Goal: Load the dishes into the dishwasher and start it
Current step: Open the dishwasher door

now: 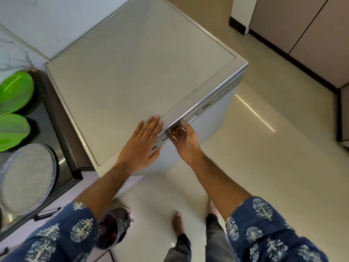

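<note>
A grey freestanding dishwasher (136, 76) fills the middle of the view, its door closed. My left hand (142, 146) lies flat on its top near the front edge, fingers straight. My right hand (184, 138) reaches under the front control strip (190, 117), fingers curled at the door's upper lip by the buttons. To the left, a sink (54, 120) holds two green plates (15, 91) (13, 132) and a round steel plate (26, 178).
A white marble counter (15, 53) runs behind the sink. Pale tiled floor (264, 167) spreads right of the dishwasher, with beige cabinets (302, 35) at the far right. My bare feet (176, 222) and a dark bag (115, 224) are on the floor below.
</note>
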{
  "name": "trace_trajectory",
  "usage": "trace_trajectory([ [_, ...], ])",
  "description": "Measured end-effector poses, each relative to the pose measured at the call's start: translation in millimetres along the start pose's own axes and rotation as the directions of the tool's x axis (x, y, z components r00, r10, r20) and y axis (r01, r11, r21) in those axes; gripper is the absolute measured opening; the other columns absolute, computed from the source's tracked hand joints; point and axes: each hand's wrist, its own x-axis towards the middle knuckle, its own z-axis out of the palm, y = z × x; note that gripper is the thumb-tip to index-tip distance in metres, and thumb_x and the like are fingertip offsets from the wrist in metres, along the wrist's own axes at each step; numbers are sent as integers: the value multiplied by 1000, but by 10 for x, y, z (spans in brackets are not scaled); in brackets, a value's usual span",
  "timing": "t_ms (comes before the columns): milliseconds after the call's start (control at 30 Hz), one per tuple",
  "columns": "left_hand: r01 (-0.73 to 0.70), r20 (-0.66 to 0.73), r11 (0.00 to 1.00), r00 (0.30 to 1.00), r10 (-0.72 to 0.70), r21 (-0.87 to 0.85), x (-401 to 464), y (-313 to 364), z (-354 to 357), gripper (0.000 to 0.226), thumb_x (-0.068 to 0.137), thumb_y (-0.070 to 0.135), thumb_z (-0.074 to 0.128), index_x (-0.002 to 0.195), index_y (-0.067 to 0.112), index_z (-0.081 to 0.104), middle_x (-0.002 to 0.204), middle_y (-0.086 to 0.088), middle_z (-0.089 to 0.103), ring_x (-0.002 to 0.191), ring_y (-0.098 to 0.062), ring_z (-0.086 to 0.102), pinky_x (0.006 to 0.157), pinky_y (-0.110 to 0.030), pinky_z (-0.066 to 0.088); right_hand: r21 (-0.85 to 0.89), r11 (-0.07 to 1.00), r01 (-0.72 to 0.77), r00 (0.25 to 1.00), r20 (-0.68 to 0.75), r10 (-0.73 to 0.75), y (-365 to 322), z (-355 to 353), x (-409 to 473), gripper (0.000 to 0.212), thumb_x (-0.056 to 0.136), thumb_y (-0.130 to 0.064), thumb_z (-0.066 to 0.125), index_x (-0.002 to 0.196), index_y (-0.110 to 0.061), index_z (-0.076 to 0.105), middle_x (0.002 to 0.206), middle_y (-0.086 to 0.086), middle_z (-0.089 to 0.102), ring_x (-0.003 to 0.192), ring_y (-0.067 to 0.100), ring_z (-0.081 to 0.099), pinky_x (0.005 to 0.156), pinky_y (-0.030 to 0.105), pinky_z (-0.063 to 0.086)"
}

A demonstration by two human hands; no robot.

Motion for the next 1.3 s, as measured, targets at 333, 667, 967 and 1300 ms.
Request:
trace_trajectory([
  [333, -104, -57, 994, 993, 102, -44, -91, 3, -13, 79, 99, 47, 41, 159, 5, 11, 168, -11, 8, 156, -24, 7, 125, -47, 17, -237, 959, 158, 983, -54, -175, 150, 130, -6, 28, 104, -32, 46, 111, -8, 58, 104, 12, 66, 100, 26, 65, 97, 40, 54],
  [667, -139, -28, 990, 990, 139, 31, -62, 59, -35, 84, 100, 54, 40, 158, 1, 12, 166, -18, 11, 154, -31, 12, 124, -51, 17, -426, 887, 180, 860, -370, -352, 350, -980, -1219, 64, 76, -45, 78, 126, -13, 54, 114, 7, 68, 109, 29, 67, 82, 39, 59],
  [967, -436, 124, 900, 894, 431, 11, -553, 1220, 884, 73, 101, 47, 32, 158, 3, 19, 166, -18, 13, 154, -32, 12, 120, -58, 18, -537, 842, 51, 693, -588, -417, 531, -2676, -1908, 59, 81, -33, 81, 119, -9, 45, 106, 9, 57, 97, 24, 67, 83, 51, 59],
  [1300, -505, 422, 818, 700, 576, -277, -974, 3780, 2946, 70, 101, 43, 23, 159, 6, 13, 168, -12, 10, 154, -27, 13, 121, -55, 23, -896, 356, -264, 630, -440, -640, 1049, -5137, -1899, 93, 85, -29, 77, 156, -18, 18, 149, 11, 33, 135, 30, 39, 107, 41, 42],
])
